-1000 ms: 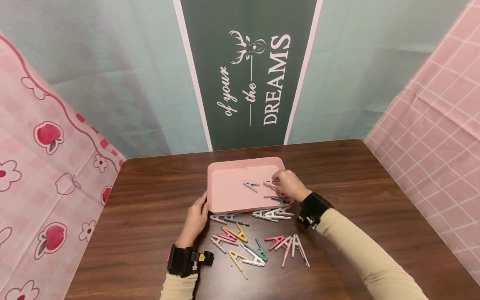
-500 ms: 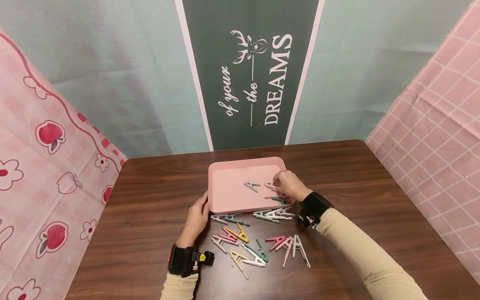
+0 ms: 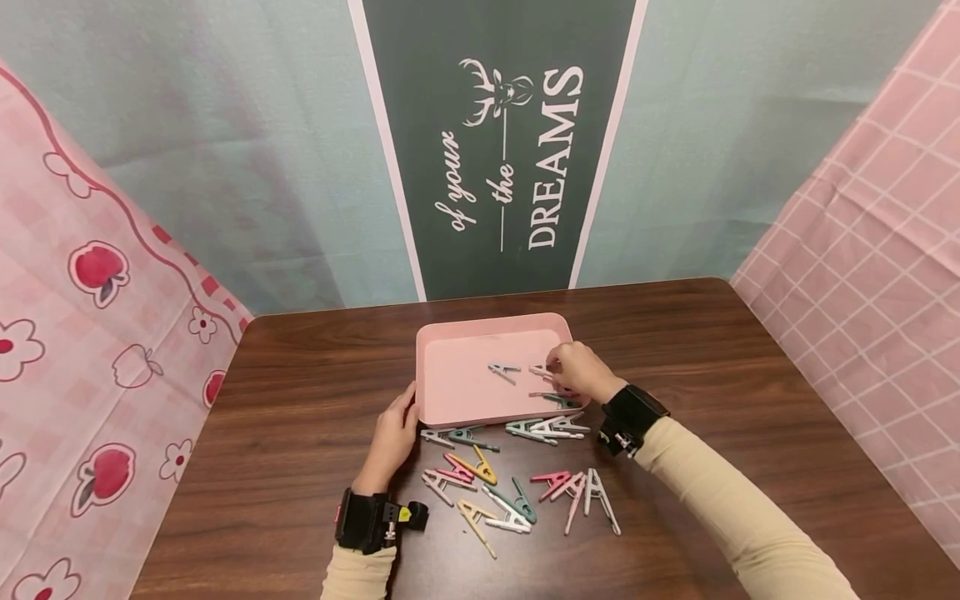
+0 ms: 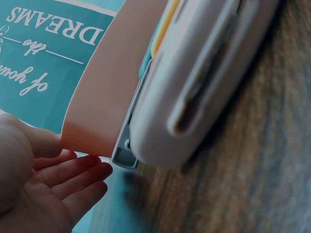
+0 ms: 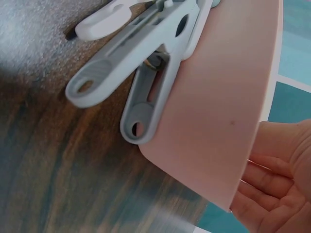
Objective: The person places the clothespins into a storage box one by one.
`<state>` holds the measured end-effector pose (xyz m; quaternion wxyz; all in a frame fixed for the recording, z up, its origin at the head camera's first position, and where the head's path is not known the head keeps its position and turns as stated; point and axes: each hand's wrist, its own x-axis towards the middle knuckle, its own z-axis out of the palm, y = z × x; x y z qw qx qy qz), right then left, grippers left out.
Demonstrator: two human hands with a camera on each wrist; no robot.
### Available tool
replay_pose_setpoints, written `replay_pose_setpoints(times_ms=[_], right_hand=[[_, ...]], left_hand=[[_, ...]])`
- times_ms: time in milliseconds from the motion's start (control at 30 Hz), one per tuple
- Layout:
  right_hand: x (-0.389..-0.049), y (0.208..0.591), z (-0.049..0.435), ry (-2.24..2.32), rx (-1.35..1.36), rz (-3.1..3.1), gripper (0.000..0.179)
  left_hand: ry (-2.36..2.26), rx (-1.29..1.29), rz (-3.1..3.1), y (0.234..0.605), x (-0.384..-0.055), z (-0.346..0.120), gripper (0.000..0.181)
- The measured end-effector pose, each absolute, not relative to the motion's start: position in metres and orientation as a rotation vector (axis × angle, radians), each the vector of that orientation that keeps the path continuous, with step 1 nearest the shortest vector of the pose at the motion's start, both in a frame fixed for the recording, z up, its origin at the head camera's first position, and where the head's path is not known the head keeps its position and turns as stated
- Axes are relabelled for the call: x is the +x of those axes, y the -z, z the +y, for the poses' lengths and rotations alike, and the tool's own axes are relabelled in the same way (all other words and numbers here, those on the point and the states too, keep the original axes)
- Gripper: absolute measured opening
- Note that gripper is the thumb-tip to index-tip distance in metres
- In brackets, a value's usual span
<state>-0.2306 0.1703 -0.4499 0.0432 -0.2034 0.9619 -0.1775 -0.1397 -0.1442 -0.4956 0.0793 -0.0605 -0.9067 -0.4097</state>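
A pink tray [image 3: 457, 392] lies on the table with a few clothespins inside. My left hand [image 3: 393, 437] rests against its left end, fingers fairly straight; the left wrist view shows the thumb touching the tray wall. Over the right end reaches my right hand [image 3: 581, 371], its curled fingers pinching a pale pink clothespin [image 3: 537, 369], partly covered by them. Left of it in the tray lies a grey-blue clothespin [image 3: 504, 371]; a dark green clothespin [image 3: 561, 402] is below the right hand. In the right wrist view the fingertips are hidden behind the tray wall.
Several clothespins lie on the brown table [image 3: 300, 433] in front of the tray, among them a yellow clothespin [image 3: 483, 471], a cream clothespin [image 3: 474, 517] and a light grey clothespin [image 3: 600, 500]. White and grey-green clothespins [image 3: 543, 428] touch or nearly touch the tray's front wall.
Almost nothing differs; both hands, the tray and the clothespins stay in place, apart from a slight shift of the head view.
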Motion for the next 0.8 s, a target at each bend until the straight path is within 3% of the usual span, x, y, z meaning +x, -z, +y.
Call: replay_pose_setpoints(times_ms=[800], right_hand=[[-0.197,0.445,0.179,0.712,-0.606,2.996,0.016]], left_hand=[[1.225,-0.184,-2.726,0.495,-0.14,-0.144,0.041]])
